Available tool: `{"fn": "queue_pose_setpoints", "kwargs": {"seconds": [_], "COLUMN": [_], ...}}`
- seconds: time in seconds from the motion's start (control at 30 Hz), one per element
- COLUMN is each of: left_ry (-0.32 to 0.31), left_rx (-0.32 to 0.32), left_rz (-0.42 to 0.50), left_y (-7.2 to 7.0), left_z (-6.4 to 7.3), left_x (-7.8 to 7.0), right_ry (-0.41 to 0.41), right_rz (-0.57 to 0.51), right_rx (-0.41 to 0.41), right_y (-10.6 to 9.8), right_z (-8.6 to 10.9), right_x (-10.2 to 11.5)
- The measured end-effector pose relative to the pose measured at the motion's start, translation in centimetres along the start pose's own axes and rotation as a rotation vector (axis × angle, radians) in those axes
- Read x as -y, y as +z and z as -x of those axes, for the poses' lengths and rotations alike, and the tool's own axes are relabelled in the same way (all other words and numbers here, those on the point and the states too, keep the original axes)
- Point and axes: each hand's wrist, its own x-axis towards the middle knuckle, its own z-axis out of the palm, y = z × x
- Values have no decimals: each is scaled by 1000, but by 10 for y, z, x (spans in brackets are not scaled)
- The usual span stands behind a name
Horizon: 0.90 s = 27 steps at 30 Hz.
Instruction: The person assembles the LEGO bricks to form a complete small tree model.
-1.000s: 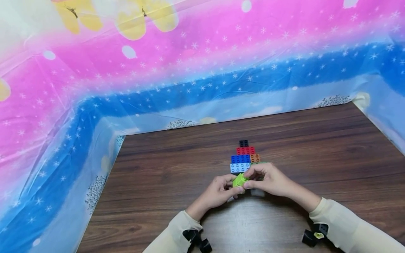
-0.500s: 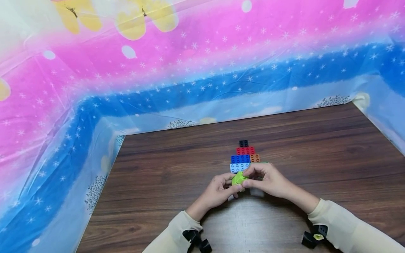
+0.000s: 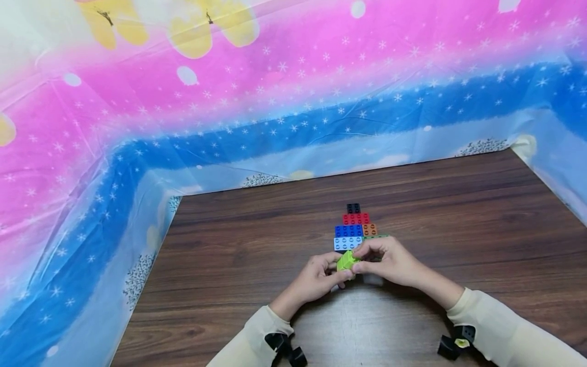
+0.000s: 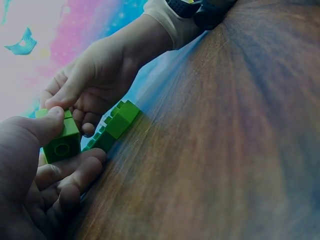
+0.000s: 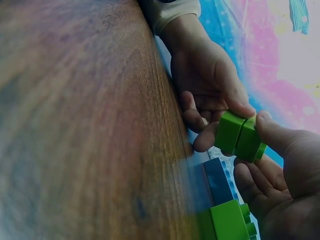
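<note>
In the head view, my left hand [image 3: 312, 279] and right hand [image 3: 396, 262] meet over the table, pinching lime green toy building bricks [image 3: 347, 261] between them. The right wrist view shows two pieces with a thin seam between them: my left thumb and fingers hold one green brick [image 5: 230, 132], my right thumb and fingers the other green brick [image 5: 248, 142]. A round hollow shows on the held brick [image 4: 62, 148] in the left wrist view. Just beyond the hands lies a flat arrangement of bricks, with a light blue brick [image 3: 347, 243] closest. My right hand partly hides a green brick [image 3: 376, 236].
Further back in the arrangement are a blue brick [image 3: 348, 231], an orange brick [image 3: 369, 229], a red brick [image 3: 355, 218] and a black brick [image 3: 353, 208]. They lie on a dark wooden table [image 3: 247, 244]. A patterned cloth [image 3: 275, 122] hangs behind the table's far edge.
Both hands keep their grip on the lime green bricks. These shift and tilt very slightly, then return close to where they were. The bricks on the table stay put.
</note>
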Motion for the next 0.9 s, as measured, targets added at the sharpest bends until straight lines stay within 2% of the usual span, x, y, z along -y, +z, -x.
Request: {"fn": "queue_pose_setpoints", "kwargs": {"seconds": [0.33,0.6,0.9], "left_ry": [-1,-22,-13], "left_rx": [4,-1,-1], "left_rz": [15,11,3], "left_y": [0,0,0], "left_z": [-1,0,0], "left_x": [1,1,1], "right_ry": [6,6,2], "right_rz": [14,22,30], "right_rx": [17,3,0], "right_y": [0,2,2], "right_z": [0,1,1], "right_x": [1,-1,-1]}}
